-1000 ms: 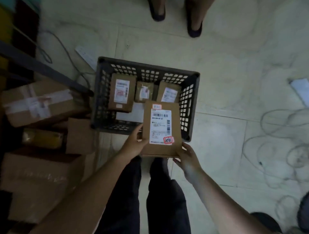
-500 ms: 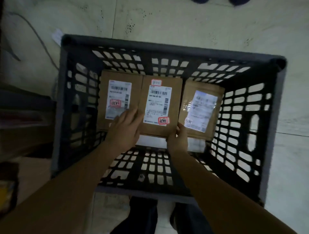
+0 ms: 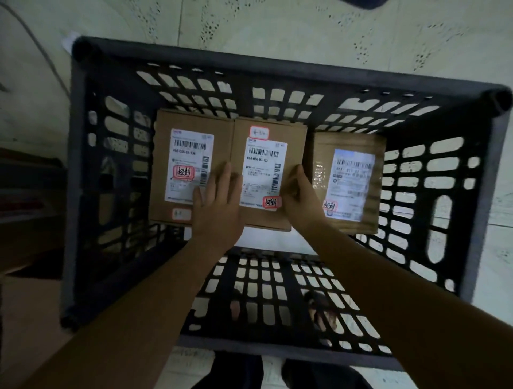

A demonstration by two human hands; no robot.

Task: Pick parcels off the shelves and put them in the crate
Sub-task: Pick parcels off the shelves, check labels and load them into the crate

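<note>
A dark slatted plastic crate [image 3: 277, 65] stands on the floor below me. Three brown cardboard parcels with white labels lie side by side at its far end: a left parcel [image 3: 188, 163], a middle parcel [image 3: 263, 169] and a right parcel [image 3: 349, 183]. My left hand [image 3: 219, 211] lies flat, fingers apart, across the seam between the left and middle parcels. My right hand [image 3: 302, 200] curls around the middle parcel's right edge, gripping it. The middle parcel sits slightly above its neighbours.
A white sheet [image 3: 266, 241] lies on the crate bottom just behind the parcels. Dark shelving and boxes [image 3: 27, 194] are at the left. A cable [image 3: 36, 47] runs over the pale tiled floor. Another person's shoe [image 3: 366, 2] shows at the top edge.
I have brought the parcel from above the crate's near edge down into the crate, between the two other parcels. The camera has moved closer to the crate.
</note>
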